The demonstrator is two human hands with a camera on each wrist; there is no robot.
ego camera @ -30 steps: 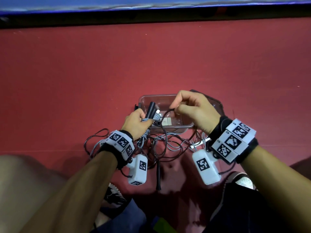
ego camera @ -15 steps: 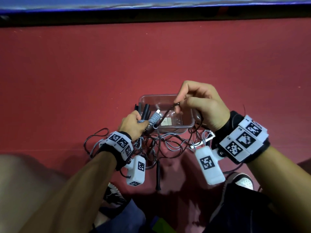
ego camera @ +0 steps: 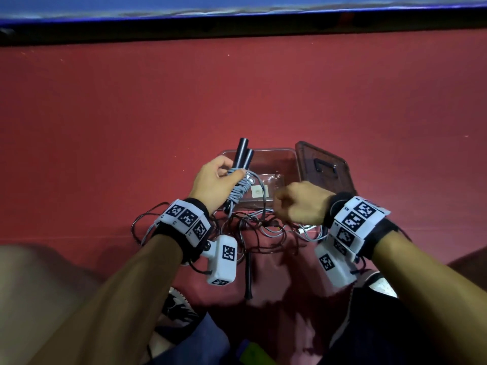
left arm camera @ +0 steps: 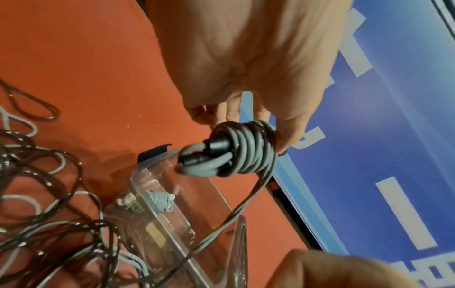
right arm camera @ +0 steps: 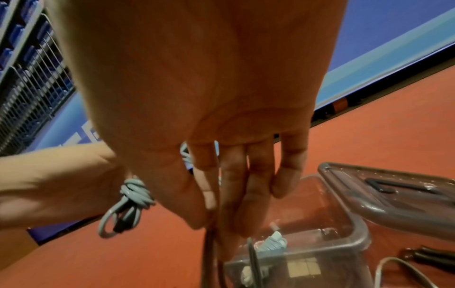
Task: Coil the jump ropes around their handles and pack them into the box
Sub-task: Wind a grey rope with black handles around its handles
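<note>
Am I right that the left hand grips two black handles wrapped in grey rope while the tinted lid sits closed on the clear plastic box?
Not quite: the head view shows the tinted lid lying off, beside the open clear plastic box. The left hand does grip the black handles wrapped in grey rope.

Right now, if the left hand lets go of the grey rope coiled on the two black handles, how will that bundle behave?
The grey rope coil would probably loosen: its tail runs uncoiled to the right hand. The round black handles might roll. The left hand holds it easily, so it is likely light.
</note>
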